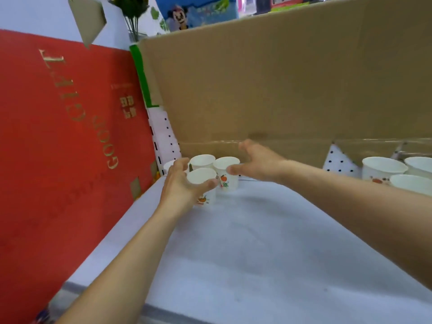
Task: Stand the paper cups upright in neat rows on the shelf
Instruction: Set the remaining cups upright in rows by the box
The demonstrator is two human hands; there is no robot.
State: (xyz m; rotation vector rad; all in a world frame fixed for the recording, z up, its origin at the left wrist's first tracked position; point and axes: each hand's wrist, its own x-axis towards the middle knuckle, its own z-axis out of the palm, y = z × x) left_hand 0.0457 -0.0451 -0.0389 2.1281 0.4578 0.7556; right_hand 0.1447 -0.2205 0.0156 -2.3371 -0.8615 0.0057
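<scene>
Several white paper cups with fruit prints stand upright in the shelf's back left corner. My left hand (180, 183) curls round the nearest cup (201, 177), thumb on its right side. Behind it stand a cup (202, 160) and another cup (226, 170), and a fourth cup (168, 165) peeks out behind my left hand. My right hand (256, 163) hovers open just right of that group, thumb near the rim of the right-hand cup, fingers spread toward the cardboard. More upright cups (383, 170) stand at the far right.
The white shelf surface (257, 242) stretches toward me. A red panel (70, 136) with gold letters walls the left side. A brown cardboard sheet (280, 78) forms the back. White pegboard (167, 139) shows in the corner.
</scene>
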